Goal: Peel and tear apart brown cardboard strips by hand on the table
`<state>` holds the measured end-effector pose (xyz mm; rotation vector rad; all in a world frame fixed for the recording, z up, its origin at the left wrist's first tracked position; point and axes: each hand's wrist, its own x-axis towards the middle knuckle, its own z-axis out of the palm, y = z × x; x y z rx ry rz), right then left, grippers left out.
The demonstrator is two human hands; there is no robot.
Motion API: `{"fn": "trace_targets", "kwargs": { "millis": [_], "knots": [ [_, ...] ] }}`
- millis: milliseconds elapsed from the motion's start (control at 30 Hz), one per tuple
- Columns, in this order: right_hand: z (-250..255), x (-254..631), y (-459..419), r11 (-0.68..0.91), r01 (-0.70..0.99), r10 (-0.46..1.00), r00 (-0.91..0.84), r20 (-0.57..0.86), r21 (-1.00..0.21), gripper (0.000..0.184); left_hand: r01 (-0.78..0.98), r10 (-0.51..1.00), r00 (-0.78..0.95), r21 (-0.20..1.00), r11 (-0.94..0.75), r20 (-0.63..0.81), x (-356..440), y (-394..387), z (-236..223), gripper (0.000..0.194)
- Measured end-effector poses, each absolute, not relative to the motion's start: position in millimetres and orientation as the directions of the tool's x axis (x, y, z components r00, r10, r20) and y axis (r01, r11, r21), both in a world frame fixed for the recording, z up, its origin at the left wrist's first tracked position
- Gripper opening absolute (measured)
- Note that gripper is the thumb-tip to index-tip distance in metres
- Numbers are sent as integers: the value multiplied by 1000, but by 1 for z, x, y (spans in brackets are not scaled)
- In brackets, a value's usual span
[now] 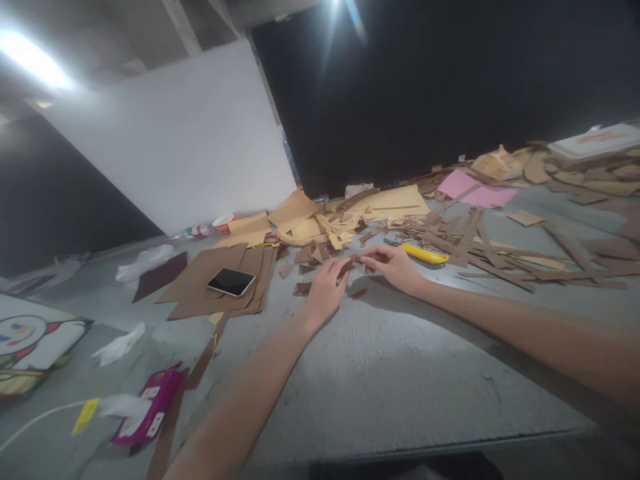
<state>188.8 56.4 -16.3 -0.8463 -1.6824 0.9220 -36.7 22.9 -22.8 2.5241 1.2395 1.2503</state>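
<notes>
My left hand [327, 290] is closed, its fingers bent together around one side of a small brown paper piece [356, 261]. From the other side my right hand [393, 265] pinches the same piece between thumb and fingers. Much of the piece is hidden by the fingers, so its shape cannot be made out. Brown scraps [303, 288] lie on the table close by my left hand. Just behind my right hand rests a yellow utility knife [424, 254], its dark end pointing left.
Left of my hands, a phone [231, 282] lies on stacked brown sheets [193, 310]. A purple tissue pack [150, 410] and a white cable [40, 419] are at front left. Cut strips [480, 250], yellow sheets [400, 200] and a pink sheet [470, 189] cover the back and right.
</notes>
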Motion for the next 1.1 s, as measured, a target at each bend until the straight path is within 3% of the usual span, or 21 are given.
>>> {"fn": "trace_targets", "kwargs": {
  "millis": [333, 500, 700, 1100],
  "knots": [
    [-25, 188, 67, 396, 35, 884, -284, 371, -917, 42, 630, 642, 353, 335, -701, 681, -36, 24, -24, 23],
    [-23, 190, 66, 390, 142, 895, -289, 339, -910, 30, 619, 636, 360, 335, -710, 683, -35, 24, -23, 15],
    [-23, 188, 64, 373, 40, 891, -295, 346, -927, 24, 606, 626, 374, 331, -723, 684, -35, 23, -23, 12],
    [-23, 189, 60, 398, 50, 864, -357, 355, -916, 30, 540, 607, 463, 337, -771, 646, -36, 21, -22, 15]
  ]
}}
